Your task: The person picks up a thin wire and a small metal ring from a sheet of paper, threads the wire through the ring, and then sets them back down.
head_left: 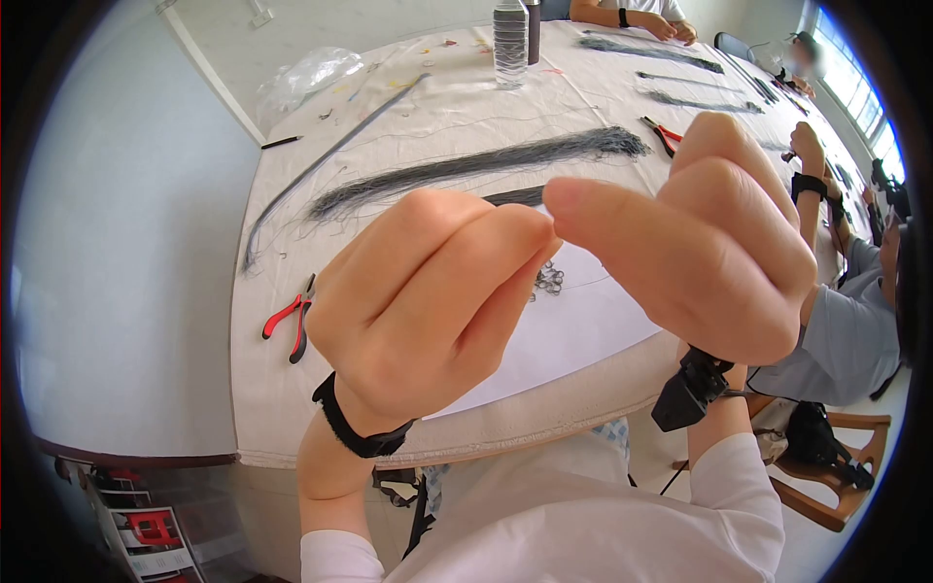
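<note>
both hands are up near the camera, left hand (428, 301) and right hand (700, 243) curled with fingertips pressed together in a pinch, and whatever's between them is too tiny to see. the small pile of metal rings (549, 280) sits on the white sheet (593, 325) right behind that meeting point, about equally near both, with the dark hair bundle (476, 167) lying crosswise farther out.

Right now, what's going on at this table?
A person holds both hands up close, the left hand and right hand pinched fingertip to fingertip; anything between them is too small to see. Below on the table lie small metal rings on a white sheet, long dark strand bundles and red-handled pliers.
</note>
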{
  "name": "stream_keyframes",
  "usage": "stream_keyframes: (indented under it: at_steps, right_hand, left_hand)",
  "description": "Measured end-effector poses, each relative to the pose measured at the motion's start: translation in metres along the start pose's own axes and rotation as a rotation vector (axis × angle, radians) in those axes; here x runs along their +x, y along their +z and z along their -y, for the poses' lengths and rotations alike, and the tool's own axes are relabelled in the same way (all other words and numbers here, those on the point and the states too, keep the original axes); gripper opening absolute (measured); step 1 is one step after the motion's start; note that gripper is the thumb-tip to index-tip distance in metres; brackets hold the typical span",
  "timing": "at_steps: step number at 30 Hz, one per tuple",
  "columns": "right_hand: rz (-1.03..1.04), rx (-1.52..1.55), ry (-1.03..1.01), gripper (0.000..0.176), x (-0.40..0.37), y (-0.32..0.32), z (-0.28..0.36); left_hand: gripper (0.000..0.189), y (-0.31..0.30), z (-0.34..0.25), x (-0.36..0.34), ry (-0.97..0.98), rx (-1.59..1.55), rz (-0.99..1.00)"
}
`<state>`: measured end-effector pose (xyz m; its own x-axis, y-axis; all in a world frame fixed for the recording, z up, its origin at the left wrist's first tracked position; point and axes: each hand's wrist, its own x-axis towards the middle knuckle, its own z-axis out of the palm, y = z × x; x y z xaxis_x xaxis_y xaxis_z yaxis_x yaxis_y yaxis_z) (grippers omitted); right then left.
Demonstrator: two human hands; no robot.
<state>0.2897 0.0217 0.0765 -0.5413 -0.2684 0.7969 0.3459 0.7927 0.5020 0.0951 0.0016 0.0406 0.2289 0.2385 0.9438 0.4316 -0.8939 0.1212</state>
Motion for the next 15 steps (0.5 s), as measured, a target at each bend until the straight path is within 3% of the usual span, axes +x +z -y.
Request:
stream_keyframes:
  at_steps: [7, 12, 15]
  right_hand:
    - [0.142, 0.145, 0.232, 0.032, 0.002, -0.006, 0.001]
    - [0.069, 0.287, 0.598, 0.018, -0.001, 0.010, 0.009]
    - [0.090, 0.450, 0.640, 0.018, -0.007, 0.015, 0.005]
  left_hand:
    - [0.017, -0.003, -0.005, 0.001, -0.024, -0.014, 0.035]
    - [0.014, 0.000, 0.000, 0.001, 0.030, -0.038, -0.025]
    - [0.013, 0.000, 0.001, 0.001, 0.056, -0.038, -0.065]
